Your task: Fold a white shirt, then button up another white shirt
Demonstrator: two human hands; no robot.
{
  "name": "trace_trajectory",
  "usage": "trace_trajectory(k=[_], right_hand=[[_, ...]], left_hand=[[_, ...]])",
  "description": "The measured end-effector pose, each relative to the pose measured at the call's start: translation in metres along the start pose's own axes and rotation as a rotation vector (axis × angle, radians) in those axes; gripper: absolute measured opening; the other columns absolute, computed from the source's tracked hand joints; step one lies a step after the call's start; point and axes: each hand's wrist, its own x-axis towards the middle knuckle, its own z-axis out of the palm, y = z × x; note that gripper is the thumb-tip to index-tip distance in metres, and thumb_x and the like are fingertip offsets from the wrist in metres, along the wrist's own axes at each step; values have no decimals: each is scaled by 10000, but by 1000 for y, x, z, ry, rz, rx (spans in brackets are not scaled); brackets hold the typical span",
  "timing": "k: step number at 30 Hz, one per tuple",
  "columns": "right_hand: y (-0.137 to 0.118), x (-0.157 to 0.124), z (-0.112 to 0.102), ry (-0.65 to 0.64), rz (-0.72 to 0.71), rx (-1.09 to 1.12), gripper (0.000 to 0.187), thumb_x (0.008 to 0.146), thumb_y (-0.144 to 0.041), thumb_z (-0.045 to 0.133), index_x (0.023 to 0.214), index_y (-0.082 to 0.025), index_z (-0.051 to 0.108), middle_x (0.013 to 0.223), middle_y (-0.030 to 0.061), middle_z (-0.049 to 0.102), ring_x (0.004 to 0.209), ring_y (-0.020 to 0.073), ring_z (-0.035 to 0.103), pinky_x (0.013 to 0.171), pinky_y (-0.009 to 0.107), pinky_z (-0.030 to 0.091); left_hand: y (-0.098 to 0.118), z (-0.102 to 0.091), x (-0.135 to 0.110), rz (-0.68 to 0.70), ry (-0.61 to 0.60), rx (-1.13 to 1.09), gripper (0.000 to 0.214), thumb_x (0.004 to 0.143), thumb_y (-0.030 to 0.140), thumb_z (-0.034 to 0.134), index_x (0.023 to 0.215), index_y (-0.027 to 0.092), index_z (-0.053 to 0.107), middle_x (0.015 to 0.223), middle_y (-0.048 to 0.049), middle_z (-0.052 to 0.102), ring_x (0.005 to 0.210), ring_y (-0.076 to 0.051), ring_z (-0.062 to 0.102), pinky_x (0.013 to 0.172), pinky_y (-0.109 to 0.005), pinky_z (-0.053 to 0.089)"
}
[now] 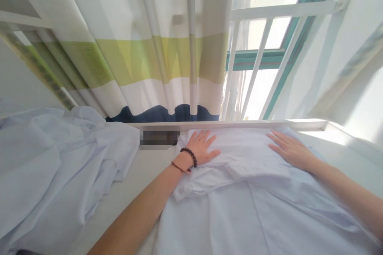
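A white shirt-like garment (215,215) lies spread on the white surface before me, its far part folded over into a layered band with a cuff-like edge at the left. My left hand (201,147) rests flat on the far left of that folded part, fingers apart; a dark beaded bracelet (191,155) and a thin band circle the wrist. On the far right of the same fold lies my right hand (291,151), palm down with fingers stretched out. Neither hand grasps the cloth.
More white cloth (60,167) lies heaped at the left. A blurred-out dark item (158,136) sits by the far edge. Behind stand white rails (254,67), a striped curtain (143,59) and a green-framed window (257,59). A white wall (359,87) bounds the right.
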Motion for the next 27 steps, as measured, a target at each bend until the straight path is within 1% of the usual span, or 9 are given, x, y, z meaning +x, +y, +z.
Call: trace_trajectory(k=[5, 8, 11, 13, 15, 18, 20, 23, 27], right_hand=[[-2, 3, -32, 9, 8, 41, 499, 934, -440, 247, 1203, -220, 605, 1272, 98, 617, 1206, 288, 539, 1032, 497, 399], [8, 24, -49, 47, 98, 17, 443, 905, -338, 314, 1213, -182, 592, 1264, 131, 611, 1233, 314, 506, 1045, 499, 374], [14, 41, -59, 13, 140, 28, 498, 839, -282, 433, 1306, -129, 517, 1232, 161, 626, 1161, 295, 571, 984, 419, 446], [15, 44, -63, -29, 147, 49, 566, 794, -294, 518, 1331, -120, 490, 1108, 148, 686, 997, 271, 659, 860, 365, 518], [15, 44, -70, -55, 142, 57, 556, 751, -304, 581, 1288, -169, 535, 985, 96, 720, 884, 255, 683, 773, 350, 535], [19, 44, -88, -36, 137, 20, 305, 754, -330, 581, 1027, -235, 680, 908, 64, 712, 916, 286, 652, 788, 407, 505], [22, 48, -102, 36, 161, -19, 283, 818, -378, 510, 958, -220, 698, 985, 106, 683, 1017, 334, 599, 837, 477, 460], [20, 59, -111, 173, 243, -60, 399, 889, -402, 398, 1067, -168, 667, 1131, 182, 603, 1118, 384, 519, 885, 549, 401], [4, 65, -92, 274, 317, -78, 453, 857, -347, 480, 1256, -143, 541, 1378, 204, 423, 1304, 401, 344, 1014, 578, 289]], left_hand=[[-9, -21, -6, -43, 84, 30, 432, 1002, 397, 276, 1261, 216, 570, 1387, -88, 511, 1298, -274, 422, 1107, -474, 282], [-22, -37, 4, -91, 132, 62, 321, 986, 325, 403, 1204, 163, 574, 1276, -113, 562, 1184, -265, 511, 1017, -499, 390], [-33, -47, 19, -102, 74, 76, 329, 918, 322, 565, 1203, 156, 552, 1220, -98, 568, 1054, -232, 584, 889, -453, 498], [-41, -52, 29, -102, -1, 63, 324, 918, 317, 566, 1197, 153, 553, 1197, -96, 577, 1010, -219, 600, 848, -426, 522], [-51, -59, 36, -80, -75, 29, 318, 920, 318, 563, 1192, 151, 556, 1182, -93, 584, 992, -215, 606, 833, -415, 529], [-68, -74, 41, -30, -98, -18, 314, 919, 321, 566, 1177, 144, 564, 1160, -85, 594, 976, -215, 612, 820, -407, 534], [-77, -85, 45, -28, -28, -20, 316, 918, 329, 565, 1171, 141, 567, 1153, -82, 596, 974, -218, 613, 820, -408, 532], [-82, -93, 54, -59, 109, 15, 327, 942, 356, 514, 1173, 129, 559, 1121, -71, 605, 972, -229, 610, 837, -412, 517], [-65, -86, 60, -89, 205, 81, 378, 927, 271, 529, 1253, 84, 497, 1163, -116, 590, 1051, -260, 560, 926, -437, 451]])
